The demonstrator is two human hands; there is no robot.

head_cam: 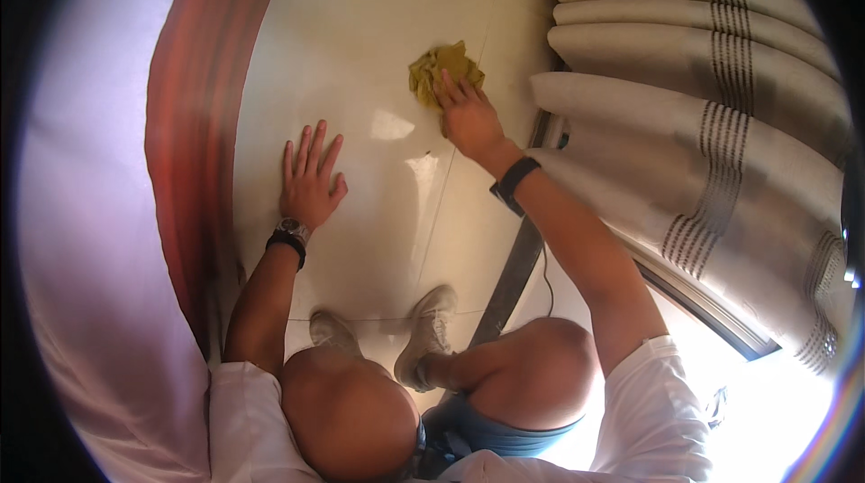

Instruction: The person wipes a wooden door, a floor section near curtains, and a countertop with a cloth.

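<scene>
Under the fingers of my right hand (471, 117) lies a crumpled yellow-green cloth (442, 71), pressed against the glossy tile floor (378, 213). The fingertips rest on top of the cloth, and part of it is hidden beneath the hand. My left hand (312, 179) is spread flat on the tiles, to the left and nearer to me, with nothing in it. A small dark speck (427, 153) is on the floor between the two hands.
Pale curtains (628, 104) with dark stripes hang on the right, beside a sliding-door frame (703, 310). A dark threshold strip (510, 287) and a thin cable (548, 280) run near my knee. At left stands a reddish wood-grain panel (192, 111) beneath light fabric (94, 179). My shoes (429, 327) are on the tiles.
</scene>
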